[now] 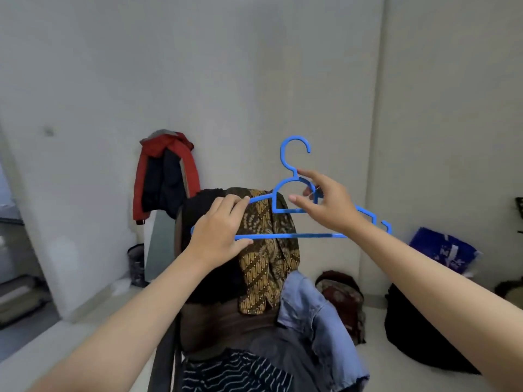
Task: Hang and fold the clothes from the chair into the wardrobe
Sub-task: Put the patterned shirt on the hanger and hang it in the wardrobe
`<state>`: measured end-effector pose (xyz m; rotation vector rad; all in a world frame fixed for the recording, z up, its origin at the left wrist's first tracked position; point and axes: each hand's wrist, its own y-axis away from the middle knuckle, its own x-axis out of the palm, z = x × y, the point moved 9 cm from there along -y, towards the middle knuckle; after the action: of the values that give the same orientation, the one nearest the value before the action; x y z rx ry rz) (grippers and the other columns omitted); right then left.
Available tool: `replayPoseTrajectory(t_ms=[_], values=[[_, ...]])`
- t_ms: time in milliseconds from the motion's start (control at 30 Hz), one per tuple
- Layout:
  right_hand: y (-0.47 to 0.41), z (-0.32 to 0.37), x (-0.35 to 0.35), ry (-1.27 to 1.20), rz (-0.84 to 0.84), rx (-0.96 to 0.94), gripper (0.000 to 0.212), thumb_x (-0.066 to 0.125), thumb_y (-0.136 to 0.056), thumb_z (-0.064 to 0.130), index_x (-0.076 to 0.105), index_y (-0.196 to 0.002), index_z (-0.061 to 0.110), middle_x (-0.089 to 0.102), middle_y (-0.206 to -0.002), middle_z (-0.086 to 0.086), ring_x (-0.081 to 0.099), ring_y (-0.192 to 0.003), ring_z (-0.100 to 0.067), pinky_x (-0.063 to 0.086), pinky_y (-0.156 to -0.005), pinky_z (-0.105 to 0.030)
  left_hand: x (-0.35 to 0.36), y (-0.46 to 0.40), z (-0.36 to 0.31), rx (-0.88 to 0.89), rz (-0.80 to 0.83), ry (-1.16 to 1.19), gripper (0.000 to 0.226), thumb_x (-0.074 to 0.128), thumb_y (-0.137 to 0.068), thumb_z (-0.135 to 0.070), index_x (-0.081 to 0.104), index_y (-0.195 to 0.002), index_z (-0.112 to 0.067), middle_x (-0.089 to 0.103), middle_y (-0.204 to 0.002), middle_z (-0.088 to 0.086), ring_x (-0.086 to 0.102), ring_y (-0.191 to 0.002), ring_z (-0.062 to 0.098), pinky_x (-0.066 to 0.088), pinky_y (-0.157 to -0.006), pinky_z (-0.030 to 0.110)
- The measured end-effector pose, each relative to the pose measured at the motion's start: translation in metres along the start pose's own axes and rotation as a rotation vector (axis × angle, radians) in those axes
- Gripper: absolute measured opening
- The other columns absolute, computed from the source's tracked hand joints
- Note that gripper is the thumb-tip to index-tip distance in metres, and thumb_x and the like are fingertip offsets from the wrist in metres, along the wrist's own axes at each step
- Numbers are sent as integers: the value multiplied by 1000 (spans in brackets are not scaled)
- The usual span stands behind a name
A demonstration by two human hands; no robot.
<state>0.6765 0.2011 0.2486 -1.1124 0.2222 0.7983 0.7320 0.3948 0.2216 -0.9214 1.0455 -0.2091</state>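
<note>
Here the blue plastic hanger [285, 210] is held upright in the air directly above the chair [169, 349], hook uppermost. The left hand [219, 230] grips the hanger's left shoulder, fingers curled over the upper arm and thumb beneath at the lower bar. The right hand [325, 202] holds the hanger near the neck, just below the hook, with index finger and thumb extended and the remaining fingers curled around the frame.

Garments are piled on the chair. A black garment [203, 267] and a brown batik shirt [263, 267] drape over the chair back, directly behind the hanger. A light blue denim garment [311, 315] lies to the right of the batik shirt, and a dark striped garment [235, 374] lies on the seat below it.

Behind the chair, a red and dark jacket [165, 176] hangs against the wall. Right of the chair, a black bag [416, 335] and a blue bag [441, 247] sit on the floor.
</note>
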Motion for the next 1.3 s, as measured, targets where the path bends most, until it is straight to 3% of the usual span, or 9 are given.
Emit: replayPoseTrajectory(t_ms=[133,333,500,567,767,933,1033,1200,1300], values=[[-48,-46,38,-162,-32,61,38,65,-85,44,59,-121,33,63,-78,16,57,-69,5,52,-77,-31,58,-26,31,-51,3,-12,90,91,-50,-35,56,-126,-2,59,-110,7,57,-93,24,52,-52,25],[-128,-133,83,-306,-84,225,25,71,-83,39,72,-100,21,63,-82,12,54,-73,-1,40,-67,-16,144,-85,66,-78,25,-51,90,92,-48,-34,57,-125,-2,61,-110,7,61,-93,23,52,-57,23],[-173,-184,131,-422,-29,346,16,73,-82,34,71,-89,19,65,-80,9,59,-77,-10,47,-75,-23,200,-107,92,-79,48,-53,88,91,-49,-33,58,-124,-1,62,-111,8,62,-95,23,53,-59,25],[-185,-199,152,-483,9,408,11,72,-83,28,68,-80,18,65,-75,2,59,-71,-14,49,-70,-22,219,-113,107,-84,59,-63,89,92,-49,-34,58,-124,-1,62,-111,8,62,-95,22,53,-59,24],[-216,-230,190,-532,-23,497,11,69,-86,18,67,-78,11,68,-71,-1,61,-54,0,48,-56,-9,267,-131,148,-28,54,-52,90,92,-48,-35,58,-124,-1,63,-113,8,63,-98,23,54,-71,26],[-248,-249,213,-502,-58,519,12,69,-87,20,71,-88,9,69,-73,2,61,-62,2,48,-68,-15,301,-153,183,-34,45,5,91,91,-50,-36,55,-128,-5,61,-116,6,61,-101,21,54,-76,27],[-267,-264,220,-488,-93,522,9,69,-87,24,72,-85,15,70,-73,4,61,-65,1,49,-80,-23,324,-166,200,-74,64,57,91,89,-56,-35,50,-132,-5,58,-125,8,58,-110,24,53,-90,36],[-292,-302,228,-446,-109,524,9,69,-86,27,74,-87,20,72,-77,4,65,-83,-11,50,-93,-37,371,-170,232,-262,138,100,101,75,-75,-43,17,-150,-6,25,-154,8,25,-141,24,18,-114,31],[-304,-327,231,-417,-109,528,7,69,-86,27,74,-87,21,72,-77,5,67,-91,-15,50,-95,-42,409,-173,255,-361,243,117,104,67,-79,-52,5,-151,-10,10,-159,5,11,-146,21,13,-119,38]])
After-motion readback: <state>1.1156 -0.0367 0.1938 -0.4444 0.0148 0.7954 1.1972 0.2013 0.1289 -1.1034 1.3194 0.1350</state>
